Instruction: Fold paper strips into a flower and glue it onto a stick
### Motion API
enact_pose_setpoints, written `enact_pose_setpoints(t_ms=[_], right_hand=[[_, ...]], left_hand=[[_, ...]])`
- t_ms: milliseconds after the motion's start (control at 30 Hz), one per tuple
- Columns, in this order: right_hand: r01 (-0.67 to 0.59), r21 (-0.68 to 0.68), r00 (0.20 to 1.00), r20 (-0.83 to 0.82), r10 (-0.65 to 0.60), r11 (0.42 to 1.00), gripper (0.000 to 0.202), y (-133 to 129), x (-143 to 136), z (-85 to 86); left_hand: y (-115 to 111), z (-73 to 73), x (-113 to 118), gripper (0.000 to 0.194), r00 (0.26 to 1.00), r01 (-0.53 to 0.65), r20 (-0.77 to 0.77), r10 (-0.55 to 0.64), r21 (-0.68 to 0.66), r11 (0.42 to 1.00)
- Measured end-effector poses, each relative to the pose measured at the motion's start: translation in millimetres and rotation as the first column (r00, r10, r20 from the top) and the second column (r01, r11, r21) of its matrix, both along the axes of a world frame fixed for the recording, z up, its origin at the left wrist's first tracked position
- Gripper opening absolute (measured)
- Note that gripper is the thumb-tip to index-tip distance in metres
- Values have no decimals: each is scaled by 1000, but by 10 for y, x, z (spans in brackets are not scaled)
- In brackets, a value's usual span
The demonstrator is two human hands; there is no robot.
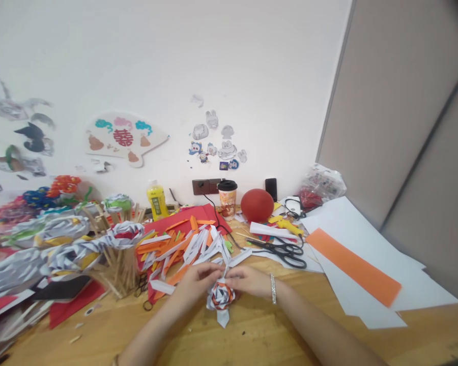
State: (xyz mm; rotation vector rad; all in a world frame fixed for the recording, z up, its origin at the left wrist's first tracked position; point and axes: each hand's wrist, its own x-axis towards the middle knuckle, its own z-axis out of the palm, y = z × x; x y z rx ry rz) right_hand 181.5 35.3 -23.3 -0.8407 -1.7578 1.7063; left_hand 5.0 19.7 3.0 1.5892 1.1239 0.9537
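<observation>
A paper flower (222,296) in white and orange, with a dark-edged swirl at its middle, is held low over the front of the table. One white pointed petal hangs from it toward me. My left hand (199,278) is closed on its upper left edge, thumb and fingers pinched together. From the other side, my right hand (251,280) pinches its upper right edge; a beaded bracelet circles that wrist. Just beyond my hands lies a heap of folded white and orange paper strips (198,246). My fingertips partly hide the flower's far side.
Black scissors (286,251) and a yellow glue gun (288,226) lie right of the heap. Behind stand a paper cup (228,198), a red balloon (257,205) and a yellow bottle (158,201). Finished paper flowers (74,254) crowd the left; an orange strip (353,265) rests on white sheets (338,218).
</observation>
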Motion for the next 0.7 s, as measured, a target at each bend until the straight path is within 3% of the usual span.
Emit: enact_pose_setpoints(t_ms=[133, 267, 467, 700], right_hand=[[30, -54, 996, -87, -35, 998, 41, -28, 24, 62], [43, -77, 982, -181, -56, 996, 42, -27, 66, 85], [28, -144, 973, -224, -60, 989, 40, 3, 75, 29], [-17, -180, 947, -319, -42, 984, 41, -15, 74, 41]], left_hand=[[46, -60, -78, 36, 986, 2, 165, 26, -168, 986], [23, -18, -138, 36, 973, 162, 207, -102, -299, 941], [-55, 46, -148, 35, 959, 264, 186, -213, -324, 908], [-62, 35, -122, 35, 939, 241, 313, -143, -304, 922]])
